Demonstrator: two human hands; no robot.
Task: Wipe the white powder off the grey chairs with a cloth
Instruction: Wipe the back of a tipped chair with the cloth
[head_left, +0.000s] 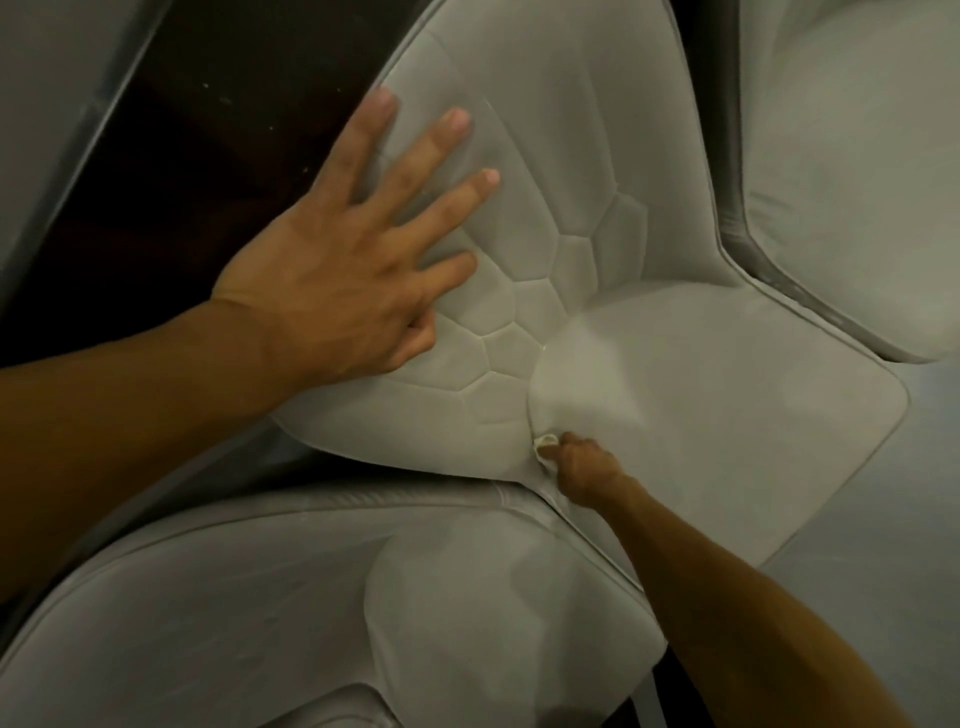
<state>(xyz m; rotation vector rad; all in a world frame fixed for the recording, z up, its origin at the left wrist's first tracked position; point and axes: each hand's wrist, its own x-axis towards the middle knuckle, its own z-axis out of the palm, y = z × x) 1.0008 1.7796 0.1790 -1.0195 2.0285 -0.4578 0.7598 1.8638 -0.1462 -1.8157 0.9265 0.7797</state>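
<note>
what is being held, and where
Right hand pinches a small white cloth, mostly hidden in its grip. Left hand lies flat on the chair, holding nothing.

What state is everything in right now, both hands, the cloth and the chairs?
left hand: open, fingers spread flat on the quilted backrest of the middle chair.
right hand: pinching the cloth at the seat crease.
cloth: bunched small, mostly hidden, touching the crease.
middle chair: pale patch on the seat beside the crease.
near chair: untouched by either hand.
far chair: untouched by either hand.
</note>
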